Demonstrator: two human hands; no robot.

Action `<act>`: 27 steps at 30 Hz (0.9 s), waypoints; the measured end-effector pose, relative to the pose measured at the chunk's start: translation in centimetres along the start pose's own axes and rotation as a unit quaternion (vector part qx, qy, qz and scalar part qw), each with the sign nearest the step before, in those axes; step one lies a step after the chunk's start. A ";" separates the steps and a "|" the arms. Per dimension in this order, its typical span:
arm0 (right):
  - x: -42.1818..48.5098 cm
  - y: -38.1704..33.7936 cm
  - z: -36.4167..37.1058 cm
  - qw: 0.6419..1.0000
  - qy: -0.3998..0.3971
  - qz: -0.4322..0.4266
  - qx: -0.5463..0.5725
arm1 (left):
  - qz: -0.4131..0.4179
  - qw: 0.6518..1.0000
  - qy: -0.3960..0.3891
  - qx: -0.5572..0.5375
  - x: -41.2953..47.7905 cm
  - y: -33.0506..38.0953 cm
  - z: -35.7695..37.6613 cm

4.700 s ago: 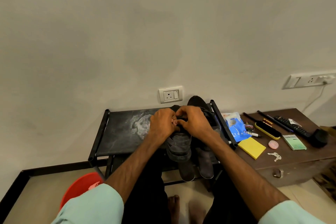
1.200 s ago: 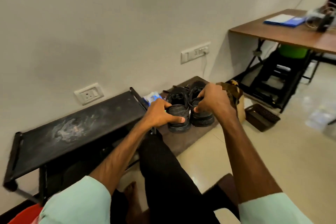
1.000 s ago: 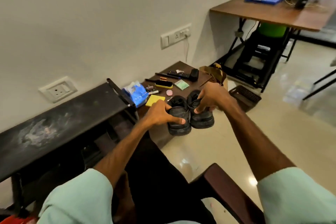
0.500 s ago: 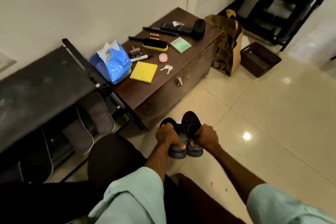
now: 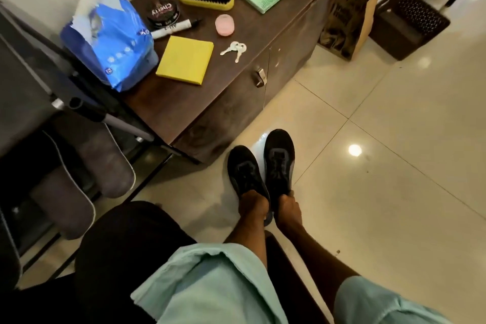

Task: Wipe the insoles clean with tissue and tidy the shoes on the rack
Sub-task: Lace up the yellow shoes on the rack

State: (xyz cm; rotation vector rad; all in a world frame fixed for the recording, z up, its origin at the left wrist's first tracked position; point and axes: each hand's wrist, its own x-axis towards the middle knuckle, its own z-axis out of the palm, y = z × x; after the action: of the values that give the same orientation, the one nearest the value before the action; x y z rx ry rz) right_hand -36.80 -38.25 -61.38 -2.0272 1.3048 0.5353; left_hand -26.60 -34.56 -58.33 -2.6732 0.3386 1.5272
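**Black sneakers set side by side on the tile, a hand at each heel**

Black mesh is what fills my hands at lower centre of the frame: my left hand [image 5: 253, 205] is closed over the heel of the left black lace-up sneaker [image 5: 246, 171], and my right hand [image 5: 286, 209] is closed over the heel of the right black lace-up sneaker [image 5: 278, 159]. Both shoes sit sole-down on the glossy cream tiled floor [image 5: 368, 205], touching along their inner sides, toes pointing toward the upper part of the frame. I judge the heel hold is there to keep the pair aligned while it is put down, and it leaves the openings facing me so the insoles can be reached. The insoles themselves are hidden; I cannot tell their condition.

The pair lies just beside the corner of the dark brown wooden cabinet [image 5: 236, 92], near the blue plastic pack of tissue [image 5: 110, 42] at upper left, which stands with white tissue poking from its torn top. That keeps the wiping material within easy reach.

At the left edge, the black metal shoe rack [image 5: 79, 102] holds grey shoes [image 5: 105, 163] on a lower shelf, toes outward.
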 end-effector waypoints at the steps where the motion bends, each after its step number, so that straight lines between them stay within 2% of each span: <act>1: -0.1 0.1 0.4 1.000 -0.005 0.000 0.001 | -0.007 1.000 -0.005 -0.010 0.0 0.0 -0.1; 7: 0.3 -0.1 0.3 0.997 -0.058 -0.019 -0.040 | -0.006 0.998 -0.057 -0.033 -1.1 0.7 -1.6; 8: 0.1 -0.6 -0.2 0.998 -0.052 -0.015 -0.040 | -0.007 0.997 -0.061 -0.041 -1.5 1.0 -1.9; 10: -0.6 -1.9 -1.5 1.000 0.009 -0.009 -0.021 | 0.003 0.997 -0.048 -0.056 -2.4 1.5 -3.1; 13: -1.7 -4.7 -4.1 0.992 0.100 -0.072 0.028 | 0.019 0.995 -0.006 -0.094 -3.8 1.8 -5.5; 17: -3.9 -9.1 -9.1 0.975 0.116 -0.157 0.104 | 0.088 0.984 0.038 -0.149 -7.3 1.9 -11.1; 21: -5.8 -14.2 -14.9 0.948 0.137 -0.249 0.146 | 0.155 0.973 0.140 -0.093 -14.0 0.9 -18.7; 25: -10.6 -20.2 -21.1 0.890 0.165 -0.414 0.096 | 0.186 0.951 0.247 -0.021 -21.3 -4.3 -25.0; 27: -14.4 -23.3 -23.1 0.874 0.148 -0.458 0.064 | 0.180 0.941 0.287 -0.001 -25.2 -7.7 -27.2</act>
State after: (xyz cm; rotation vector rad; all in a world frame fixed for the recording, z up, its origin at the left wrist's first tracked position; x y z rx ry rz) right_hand -21.89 -38.99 -28.77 -2.3611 0.3691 -0.3079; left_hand -14.31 -26.85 -23.29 -3.1353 0.8874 0.7404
